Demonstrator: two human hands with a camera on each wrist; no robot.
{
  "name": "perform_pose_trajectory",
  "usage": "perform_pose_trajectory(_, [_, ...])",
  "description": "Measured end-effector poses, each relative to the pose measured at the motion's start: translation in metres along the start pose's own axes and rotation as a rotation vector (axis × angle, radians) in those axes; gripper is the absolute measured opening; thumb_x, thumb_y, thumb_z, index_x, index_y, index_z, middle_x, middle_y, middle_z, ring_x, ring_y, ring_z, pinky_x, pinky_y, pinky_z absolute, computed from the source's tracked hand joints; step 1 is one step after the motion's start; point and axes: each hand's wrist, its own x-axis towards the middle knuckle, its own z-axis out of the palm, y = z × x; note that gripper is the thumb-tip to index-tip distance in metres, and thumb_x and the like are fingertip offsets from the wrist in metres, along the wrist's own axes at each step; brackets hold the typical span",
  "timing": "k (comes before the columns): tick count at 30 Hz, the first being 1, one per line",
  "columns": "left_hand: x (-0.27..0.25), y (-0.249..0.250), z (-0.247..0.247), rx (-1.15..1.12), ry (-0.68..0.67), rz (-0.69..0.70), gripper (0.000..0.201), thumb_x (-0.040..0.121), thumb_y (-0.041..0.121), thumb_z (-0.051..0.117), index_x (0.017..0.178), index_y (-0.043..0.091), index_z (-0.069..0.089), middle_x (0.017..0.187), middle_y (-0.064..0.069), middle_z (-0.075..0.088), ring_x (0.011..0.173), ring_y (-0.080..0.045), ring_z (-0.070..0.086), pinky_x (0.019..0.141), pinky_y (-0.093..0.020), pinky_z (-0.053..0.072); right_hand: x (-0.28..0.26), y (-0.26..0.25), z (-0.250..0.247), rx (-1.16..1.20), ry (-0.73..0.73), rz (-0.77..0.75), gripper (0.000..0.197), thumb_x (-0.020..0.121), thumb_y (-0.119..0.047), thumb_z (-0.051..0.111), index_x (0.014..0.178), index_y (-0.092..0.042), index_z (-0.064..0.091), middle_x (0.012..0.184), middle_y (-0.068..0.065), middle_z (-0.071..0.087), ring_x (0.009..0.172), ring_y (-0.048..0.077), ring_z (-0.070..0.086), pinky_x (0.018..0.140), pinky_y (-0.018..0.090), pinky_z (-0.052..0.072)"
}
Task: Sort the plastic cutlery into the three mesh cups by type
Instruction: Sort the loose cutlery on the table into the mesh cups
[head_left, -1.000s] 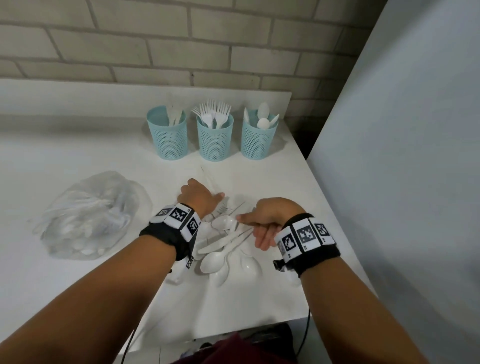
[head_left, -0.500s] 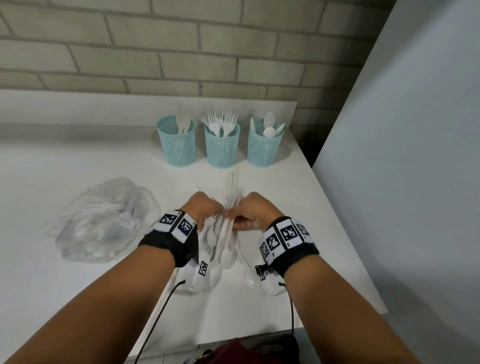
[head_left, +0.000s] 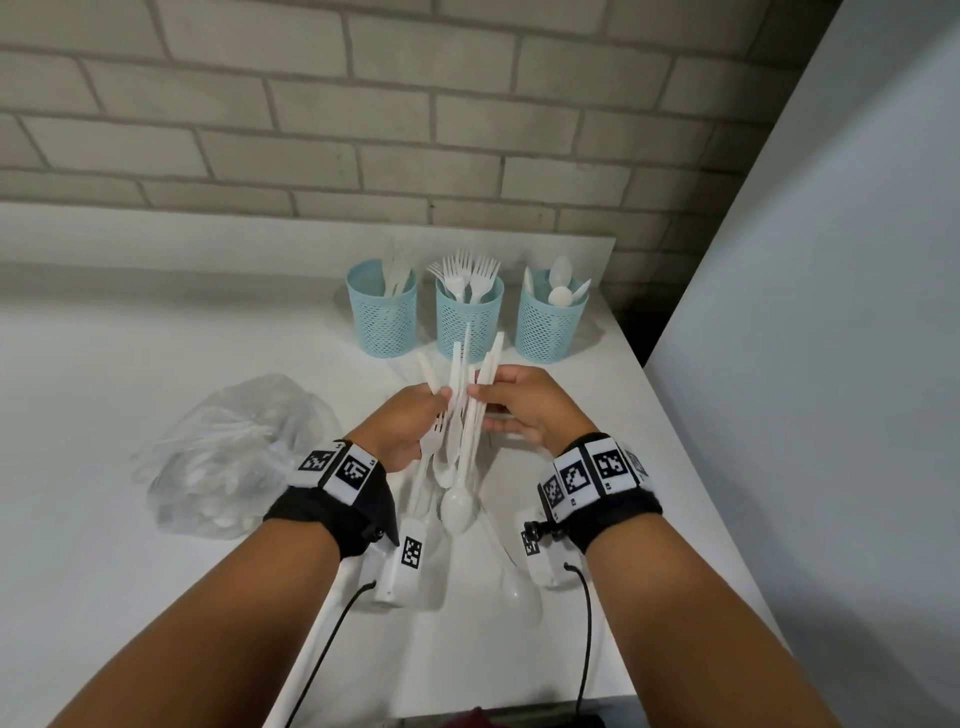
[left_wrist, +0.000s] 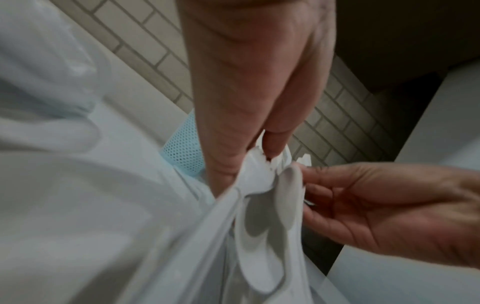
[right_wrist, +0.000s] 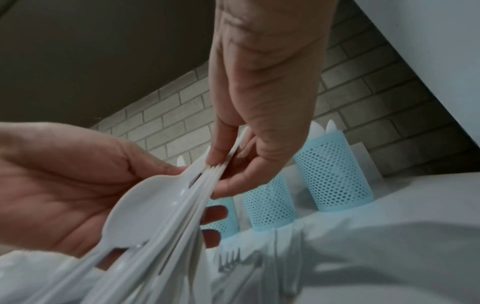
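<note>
Both hands hold one bundle of white plastic cutlery above the table, handles pointing up and spoon bowls and a fork head hanging down. My left hand grips the bundle from the left, and my right hand pinches the handles between thumb and fingers. At the back stand three blue mesh cups. The left cup holds knives, the middle cup forks, and the right cup spoons. The left wrist view shows the bundle blurred.
A clear plastic bag with more cutlery lies on the white table to the left. A loose spoon and a fork lie on the table under the hands. A brick wall stands behind the cups and a grey panel on the right.
Both hands gathered the scattered cutlery from the table into one bundle and lifted it up, a little toward the cups.
</note>
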Motion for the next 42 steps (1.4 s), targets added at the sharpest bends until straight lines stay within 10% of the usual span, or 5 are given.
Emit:
perform_pose_trajectory(12, [-0.002, 0.015, 0.003, 0.055, -0.056, 0.496, 0.031, 0.094, 0.005, 0.051, 0.122, 0.018, 0.049, 0.101, -0.005, 0.063, 0.086, -0.008, 0.06, 0.081, -0.023, 0.051, 0.012, -0.033, 0.013, 0.035, 0.122, -0.202, 0.006, 0.086, -0.004, 0.064, 0.088, -0.01, 0.066, 0.088, 0.008, 0.07, 0.075, 0.019, 0.069, 0.067, 0.027, 0.059])
perform_pose_trajectory(31, [0.002, 0.029, -0.011, -0.188, 0.063, 0.307, 0.014, 0.091, 0.007, 0.056, 0.105, 0.01, 0.061, 0.085, -0.006, 0.068, 0.066, -0.005, 0.069, 0.062, -0.021, 0.057, 0.03, -0.068, 0.005, 0.214, 0.261, -0.306, 0.035, 0.09, 0.005, 0.054, 0.118, -0.008, 0.038, 0.109, 0.016, 0.06, 0.09, 0.025, 0.065, 0.082, 0.037, 0.056])
perform_pose_trajectory(35, [0.007, 0.027, -0.012, -0.071, 0.116, 0.324, 0.02, 0.089, 0.007, 0.061, 0.108, 0.003, 0.062, 0.082, -0.006, 0.067, 0.061, -0.004, 0.068, 0.063, -0.023, 0.055, 0.027, -0.069, 0.002, -0.398, 0.453, -0.405, 0.087, 0.083, -0.003, 0.067, 0.148, -0.021, 0.011, 0.145, 0.014, 0.028, 0.13, 0.026, 0.037, 0.103, 0.029, 0.035])
perform_pose_trajectory(38, [0.01, 0.027, -0.012, -0.036, 0.134, 0.329, 0.019, 0.088, 0.007, 0.062, 0.106, 0.002, 0.064, 0.081, -0.007, 0.066, 0.058, -0.004, 0.067, 0.062, -0.024, 0.055, 0.024, -0.068, 0.001, -1.078, 0.43, -0.404, 0.058, 0.09, -0.032, 0.058, 0.142, -0.032, 0.033, 0.157, 0.01, 0.001, 0.144, 0.032, -0.004, 0.115, 0.049, 0.004])
perform_pose_trajectory(42, [0.014, 0.026, -0.015, -0.027, 0.172, 0.334, 0.016, 0.086, 0.007, 0.064, 0.102, 0.004, 0.066, 0.086, -0.01, 0.066, 0.068, -0.014, 0.066, 0.071, -0.029, 0.055, 0.027, -0.066, -0.009, -1.316, 0.132, -0.283, 0.025, 0.084, -0.047, 0.061, 0.104, -0.033, 0.067, 0.143, -0.001, 0.039, 0.143, 0.024, 0.007, 0.11, 0.057, -0.009])
